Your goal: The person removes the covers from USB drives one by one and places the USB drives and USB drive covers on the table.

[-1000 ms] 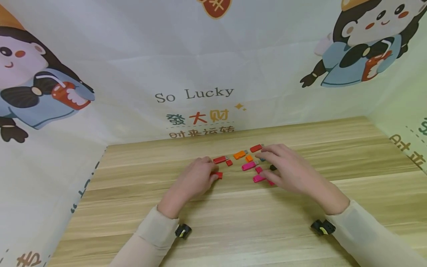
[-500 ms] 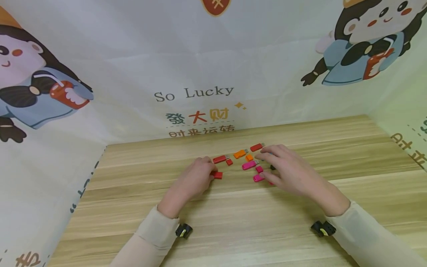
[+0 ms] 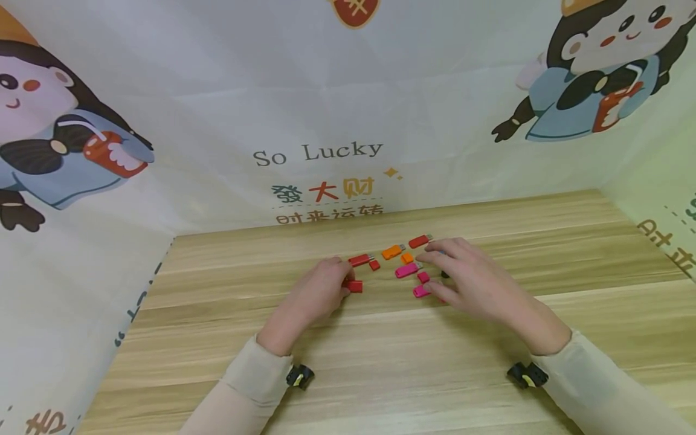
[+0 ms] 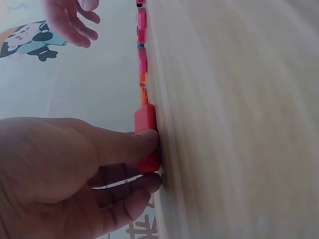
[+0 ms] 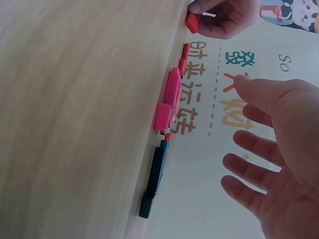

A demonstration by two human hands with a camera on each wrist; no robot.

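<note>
Thumb and fingers of my left hand (image 3: 318, 290) pinch a red USB flash drive (image 4: 144, 119) low against the table. Its free end (image 3: 356, 286) pokes out to the right in the head view, no metal plug showing. My right hand (image 3: 473, 275) hovers over the right side of the group, fingers apart and holding nothing. Below its thumb is a pink flash drive (image 3: 420, 291), partly covered. A black flash drive (image 5: 154, 172), mostly hidden by the hand from above, shows in the right wrist view. Another pink drive (image 3: 405, 270) and its small pink cap (image 3: 423, 277) lie between the hands.
Farther back lie a red flash drive (image 3: 359, 260) with a red cap (image 3: 374, 265), an orange one (image 3: 391, 252) with an orange cap (image 3: 407, 258), and another red one (image 3: 418, 241). A printed cloth (image 3: 462, 151) hangs behind the wooden table (image 3: 380, 374).
My right hand has shifted very slightly, covering more of the dark drives beneath it. The left hand keeps its pinch on the red flash drive in the same place.
</note>
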